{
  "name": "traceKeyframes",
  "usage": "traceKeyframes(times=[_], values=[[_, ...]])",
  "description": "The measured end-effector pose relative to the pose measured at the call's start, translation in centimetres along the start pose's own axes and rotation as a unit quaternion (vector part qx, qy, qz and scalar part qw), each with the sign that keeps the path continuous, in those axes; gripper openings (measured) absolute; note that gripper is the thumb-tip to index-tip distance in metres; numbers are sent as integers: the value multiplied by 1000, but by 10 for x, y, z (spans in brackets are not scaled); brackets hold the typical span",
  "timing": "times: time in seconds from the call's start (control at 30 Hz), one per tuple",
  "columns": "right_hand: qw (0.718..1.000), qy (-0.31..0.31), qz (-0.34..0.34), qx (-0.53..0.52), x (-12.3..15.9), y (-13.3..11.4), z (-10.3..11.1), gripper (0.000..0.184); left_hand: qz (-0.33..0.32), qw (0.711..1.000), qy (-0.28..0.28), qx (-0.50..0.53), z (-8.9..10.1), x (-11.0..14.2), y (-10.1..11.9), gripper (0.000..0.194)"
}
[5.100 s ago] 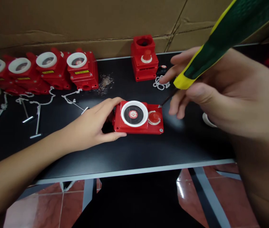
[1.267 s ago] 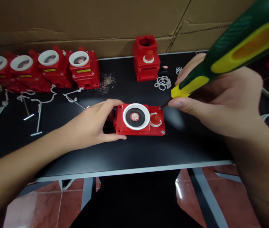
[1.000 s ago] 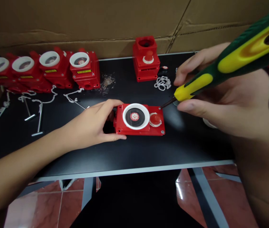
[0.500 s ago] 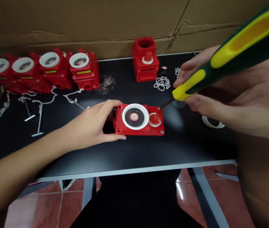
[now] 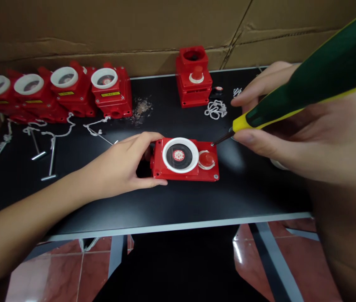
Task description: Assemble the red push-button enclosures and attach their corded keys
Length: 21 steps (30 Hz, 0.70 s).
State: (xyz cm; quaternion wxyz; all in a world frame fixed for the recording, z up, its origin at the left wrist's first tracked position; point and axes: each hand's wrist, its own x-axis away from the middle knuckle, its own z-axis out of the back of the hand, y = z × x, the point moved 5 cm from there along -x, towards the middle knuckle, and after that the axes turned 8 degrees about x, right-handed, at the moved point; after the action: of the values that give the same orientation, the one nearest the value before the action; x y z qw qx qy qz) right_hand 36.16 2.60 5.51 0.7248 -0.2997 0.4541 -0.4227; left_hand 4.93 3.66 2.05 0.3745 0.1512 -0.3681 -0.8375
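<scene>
My left hand (image 5: 134,161) grips the left end of a red box (image 5: 193,174), thumb along the near side and fingers behind it. On top of the box are a white ring (image 5: 196,155) around a dark window and, to its right, a red round button or lamp (image 5: 206,159) in a white collar. With my right hand (image 5: 304,121) I hold a green-and-yellow screwdriver (image 5: 319,67), its handle sloping up to the right. Its tip meets the screw at the far right corner of the box. Another screw (image 5: 216,177) sits at the near right corner.
Several similar red boxes (image 5: 111,98) stand back left, with white cords and metal T-shaped bars (image 5: 52,161) before them. A red box with an open ring hole (image 5: 193,79) stands at the back, beside a coiled white cord (image 5: 215,110). Debris (image 5: 142,110) lies between; cardboard (image 5: 102,29) rises behind.
The screwdriver handle has turned, showing mostly green where a yellow-and-orange inlay faced me. Its tip stays at the same corner screw. My left hand keeps its hold on the box.
</scene>
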Motion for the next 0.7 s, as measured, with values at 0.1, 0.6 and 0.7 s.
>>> traceKeyframes(times=[0.1,0.6,0.7], values=[[997,-51,57,-3,-3,-2,7,47,5,1000,-2,2,1,0,0,85],[1000,7,12,16,1,-15,4,72,-9,1000,-1,-2,0,-1,2,80],[999,-9,41,33,-4,-15,9,50,-6,1000,-4,-6,-1,-1,-3,83]])
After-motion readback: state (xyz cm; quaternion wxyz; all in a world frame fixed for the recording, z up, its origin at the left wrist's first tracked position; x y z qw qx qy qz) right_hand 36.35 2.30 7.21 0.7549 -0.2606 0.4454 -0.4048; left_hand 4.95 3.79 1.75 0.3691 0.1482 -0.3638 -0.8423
